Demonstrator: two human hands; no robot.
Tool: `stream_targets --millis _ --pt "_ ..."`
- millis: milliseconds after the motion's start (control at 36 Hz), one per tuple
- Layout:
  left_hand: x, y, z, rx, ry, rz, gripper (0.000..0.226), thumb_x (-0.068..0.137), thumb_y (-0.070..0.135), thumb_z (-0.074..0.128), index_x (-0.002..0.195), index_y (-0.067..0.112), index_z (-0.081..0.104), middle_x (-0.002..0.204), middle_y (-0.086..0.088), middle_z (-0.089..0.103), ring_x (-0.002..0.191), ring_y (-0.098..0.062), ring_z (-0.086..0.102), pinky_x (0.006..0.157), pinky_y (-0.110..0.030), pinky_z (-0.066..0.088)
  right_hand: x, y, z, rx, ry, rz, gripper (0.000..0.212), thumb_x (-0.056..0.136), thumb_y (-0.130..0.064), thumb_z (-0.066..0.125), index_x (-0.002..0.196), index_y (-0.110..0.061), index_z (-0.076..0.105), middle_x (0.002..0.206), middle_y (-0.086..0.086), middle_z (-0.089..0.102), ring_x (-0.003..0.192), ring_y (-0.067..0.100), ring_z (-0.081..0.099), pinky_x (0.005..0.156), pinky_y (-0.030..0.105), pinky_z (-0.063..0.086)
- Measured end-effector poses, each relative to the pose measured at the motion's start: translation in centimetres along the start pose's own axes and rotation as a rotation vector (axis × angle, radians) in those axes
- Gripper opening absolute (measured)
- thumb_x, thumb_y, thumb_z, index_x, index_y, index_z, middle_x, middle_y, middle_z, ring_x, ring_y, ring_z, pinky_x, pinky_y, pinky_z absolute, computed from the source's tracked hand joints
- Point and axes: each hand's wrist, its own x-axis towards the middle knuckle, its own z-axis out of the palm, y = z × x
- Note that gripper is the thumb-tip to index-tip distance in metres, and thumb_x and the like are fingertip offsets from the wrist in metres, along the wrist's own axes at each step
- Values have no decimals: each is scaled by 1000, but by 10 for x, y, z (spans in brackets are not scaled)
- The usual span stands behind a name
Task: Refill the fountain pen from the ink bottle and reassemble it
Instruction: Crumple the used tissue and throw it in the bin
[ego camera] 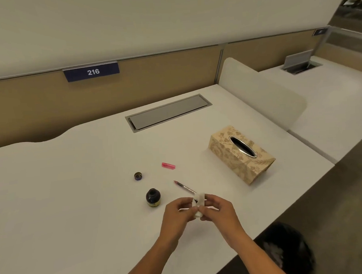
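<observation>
A dark ink bottle [153, 197] stands uncapped on the white desk [74, 194], its round cap [138, 176] lying behind it to the left. A pink pen piece [168, 165] lies farther back. The thin pen section with its converter [184, 186] sticks up and back from a white tissue [199, 203] marked with black ink. My left hand [179, 213] and my right hand [218, 210] pinch that tissue together, wrapped around the pen's lower end, just right of the bottle. The nib is hidden in the tissue.
A patterned beige tissue box [240, 153] sits to the right. A grey cable hatch [168, 112] is set into the desk at the back. A low divider [261, 90] borders the right side. A black-lined bin [286, 250] stands below the desk's near right edge.
</observation>
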Motion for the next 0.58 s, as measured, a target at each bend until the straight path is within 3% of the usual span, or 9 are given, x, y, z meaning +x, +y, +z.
stream_targets --millis 167,333,500,583 --pt "-2 3 18 3 -60 4 21 84 10 74 104 18 75 97 -1 77 88 -19 74 80 -32 61 -5 -3 -18 32 7 -6 32 84 -8 76 112 -24 74 102 -1 76 94 21 73 76 31 60" --pt "-1 4 42 8 -70 29 17 80 17 78 97 17 78 97 -3 76 89 -23 74 85 -40 60 -9 -6 -42 103 -4 -2 20 84 -3 75 98 -16 80 97 4 77 88 25 74 72 29 59" --pt "-5 7 71 -47 -68 14 14 84 10 74 97 11 77 95 -8 76 91 -27 74 90 -44 59 -12 -4 -73 135 -21 -9 18 90 -6 68 103 -12 79 102 7 77 96 24 73 82 31 60" --pt "-6 7 86 -80 -77 -37 15 86 4 71 99 6 76 96 -12 76 92 -29 73 93 -45 57 -16 -4 -92 65 -54 -32 24 89 -4 67 106 -16 79 104 0 77 101 15 71 84 26 58"
